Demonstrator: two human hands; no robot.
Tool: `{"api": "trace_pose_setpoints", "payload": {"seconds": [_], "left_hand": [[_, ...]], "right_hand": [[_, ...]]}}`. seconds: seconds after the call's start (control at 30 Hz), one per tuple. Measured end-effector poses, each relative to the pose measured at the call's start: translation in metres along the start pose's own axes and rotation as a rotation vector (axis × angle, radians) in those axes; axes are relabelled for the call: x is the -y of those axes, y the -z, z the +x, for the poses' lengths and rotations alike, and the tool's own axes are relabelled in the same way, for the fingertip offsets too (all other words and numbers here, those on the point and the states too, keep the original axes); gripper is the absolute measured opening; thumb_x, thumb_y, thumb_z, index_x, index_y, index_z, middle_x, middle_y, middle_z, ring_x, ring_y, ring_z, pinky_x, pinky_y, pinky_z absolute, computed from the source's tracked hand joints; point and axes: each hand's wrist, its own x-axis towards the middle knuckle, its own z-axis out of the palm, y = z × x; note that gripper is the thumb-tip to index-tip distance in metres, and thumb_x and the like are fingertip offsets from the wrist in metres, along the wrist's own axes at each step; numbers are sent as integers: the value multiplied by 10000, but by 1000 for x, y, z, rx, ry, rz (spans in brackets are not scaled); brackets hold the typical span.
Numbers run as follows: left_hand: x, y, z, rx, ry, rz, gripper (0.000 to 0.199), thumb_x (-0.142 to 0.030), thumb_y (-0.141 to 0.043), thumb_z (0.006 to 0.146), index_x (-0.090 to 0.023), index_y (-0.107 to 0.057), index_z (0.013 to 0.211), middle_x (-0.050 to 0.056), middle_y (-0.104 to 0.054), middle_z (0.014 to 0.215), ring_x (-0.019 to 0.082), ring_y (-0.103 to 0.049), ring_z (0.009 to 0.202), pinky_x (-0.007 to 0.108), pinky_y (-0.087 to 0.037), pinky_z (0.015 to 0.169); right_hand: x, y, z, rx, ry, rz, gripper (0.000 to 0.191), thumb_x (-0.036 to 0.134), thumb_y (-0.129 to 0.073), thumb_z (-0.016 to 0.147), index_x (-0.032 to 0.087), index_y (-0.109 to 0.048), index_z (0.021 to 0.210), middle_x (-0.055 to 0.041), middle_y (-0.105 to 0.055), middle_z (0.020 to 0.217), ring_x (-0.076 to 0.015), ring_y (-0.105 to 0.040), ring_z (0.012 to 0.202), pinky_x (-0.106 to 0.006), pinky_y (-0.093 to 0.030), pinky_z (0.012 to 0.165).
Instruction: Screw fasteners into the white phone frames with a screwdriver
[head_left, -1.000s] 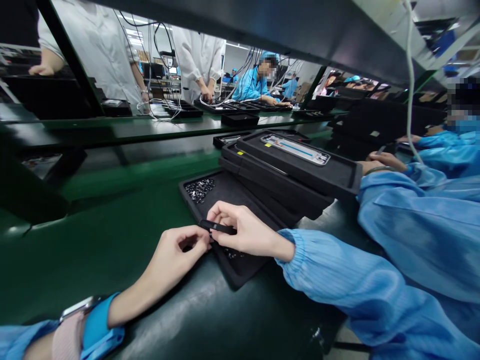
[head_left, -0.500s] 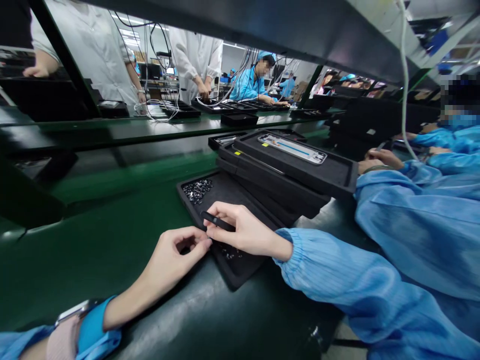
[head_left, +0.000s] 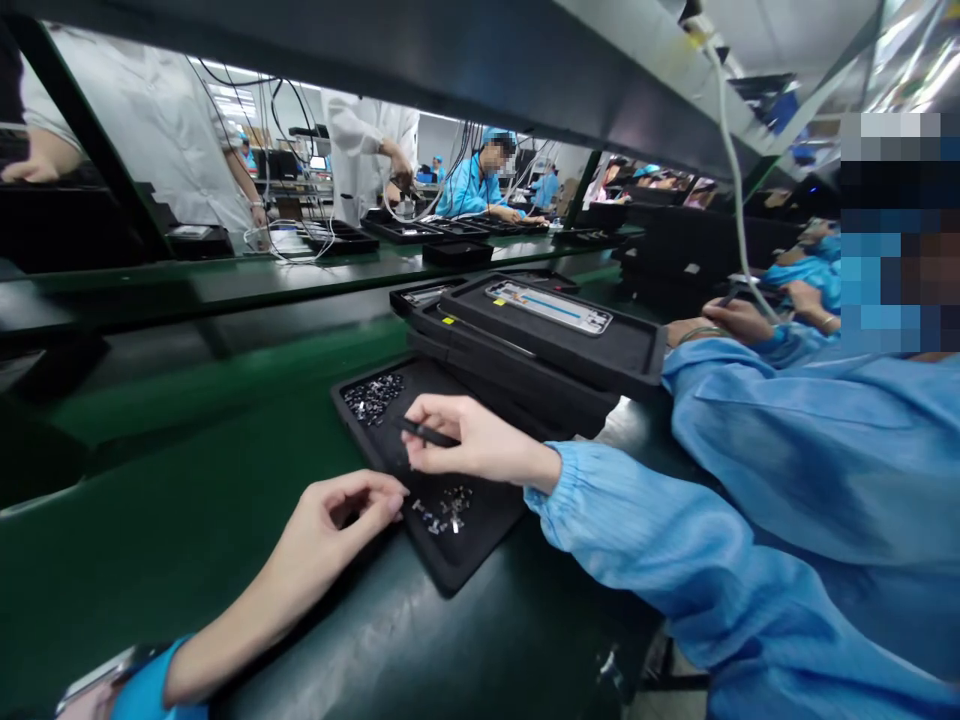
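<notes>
My right hand [head_left: 469, 438] grips a slim black tool [head_left: 429, 432], probably tweezers, above the middle of a black tray [head_left: 450, 575]. A heap of small shiny parts [head_left: 375, 397] lies in the tray's far left corner, and a looser group of small parts [head_left: 452, 508] is near its front end. My left hand [head_left: 349, 515] is at the tray's left edge with thumb and fingertips pinched together; what they hold is too small to make out. The two hands are apart.
Behind the tray stand stacked black trays [head_left: 525, 370], the top one bearing a silver frame [head_left: 551, 306]. A co-worker's blue sleeve [head_left: 787, 400] is close on the right. Across the bench [head_left: 187, 450] are more trays, hanging cables [head_left: 330, 200] and several people. A metal beam [head_left: 450, 60] runs overhead.
My right hand has drawn away from my left hand, with the black tool still in it. The front group of small parts is now more exposed. The view has shifted somewhat to the right.
</notes>
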Motion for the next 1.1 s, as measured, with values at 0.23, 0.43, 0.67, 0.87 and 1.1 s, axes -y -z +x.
{"api": "trace_pose_setpoints", "payload": {"seconds": [0.23,0.43,0.67,0.87,1.1], "left_hand": [[-4,-1,0,-82,48,-69,319,-449,-621,703,-133,-639,744,17,-601,659,133,-526,650,206,-394,597],[-2,-2,0,-89,65,-96,308,-444,-608,725,-140,-636,759,14,-594,663,130,-527,657,206,-404,615],[-2,-2,1,-89,53,-93,311,-443,-589,732,-136,-634,750,20,-594,651,135,-520,641,221,-401,609],[-3,-4,1,-76,50,-109,308,-434,-586,732,-130,-628,751,23,-590,647,141,-522,639,232,-400,612],[-3,-4,1,-88,46,-104,302,-429,-581,740,-133,-636,750,26,-590,645,145,-524,633,232,-402,598]], "right_hand": [[-18,33,14,-168,-93,-201,134,123,-615,638,139,-538,747,22,-571,657,-101,-534,641,-238,-430,653],[-36,29,18,-113,-92,-304,142,149,-626,658,142,-563,785,4,-611,726,-115,-562,700,-234,-424,677],[-25,22,36,86,-120,-345,91,126,-624,658,131,-568,730,26,-576,667,-81,-511,619,-182,-384,566],[-23,30,50,76,-22,-524,63,162,-601,716,131,-584,768,6,-618,713,-94,-535,593,-186,-388,517],[-37,24,67,-18,212,-753,123,194,-579,808,109,-661,774,-42,-655,755,-122,-569,695,-220,-378,650]]}}
